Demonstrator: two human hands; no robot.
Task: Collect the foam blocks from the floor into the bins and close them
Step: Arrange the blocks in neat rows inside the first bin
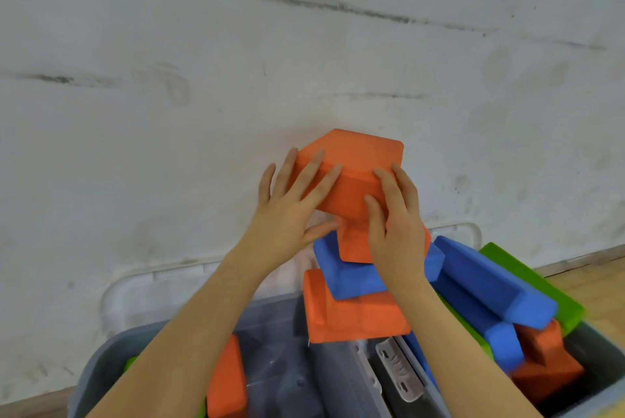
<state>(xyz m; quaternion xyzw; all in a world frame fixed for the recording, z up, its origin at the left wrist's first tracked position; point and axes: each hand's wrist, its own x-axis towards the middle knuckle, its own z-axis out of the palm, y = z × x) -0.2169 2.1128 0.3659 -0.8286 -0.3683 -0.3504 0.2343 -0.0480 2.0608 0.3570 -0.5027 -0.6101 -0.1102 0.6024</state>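
Both hands hold one orange foam block (355,164) up in front of the white wall, above the bins. My left hand (291,208) lies on its left face, fingers spread over it. My right hand (395,214) clasps its right side. Under them a blue block (351,275) rests on another orange block (351,316), piled high in the right grey bin (605,343). A long blue block (490,285) and a green one (537,282) lean there too. The left grey bin (98,367) shows an upright orange block (226,380).
A clear bin lid (135,285) leans against the white wall behind the bins. A grey latch (399,370) sits where the two bins meet. Wooden floor (595,282) shows at the right, beside the wall's base.
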